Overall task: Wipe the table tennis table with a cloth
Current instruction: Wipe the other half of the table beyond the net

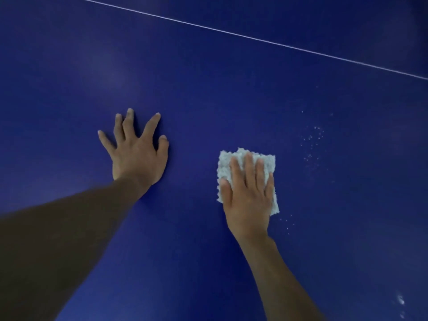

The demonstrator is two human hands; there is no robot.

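Note:
The blue table tennis table (208, 77) fills the head view. A small white fluffy cloth (234, 157) lies flat on it right of centre. My right hand (249, 195) presses down on the cloth with straight fingers, covering most of it. My left hand (136, 151) rests flat on the bare table to the left, fingers spread. Both forearms reach in from the bottom edge.
A thin white line (231, 32) crosses the table diagonally at the top. Fine white specks (312, 140) dot the surface right of the cloth, a few more (287, 224) lie just below it, and a white smudge (400, 300) sits at the bottom right.

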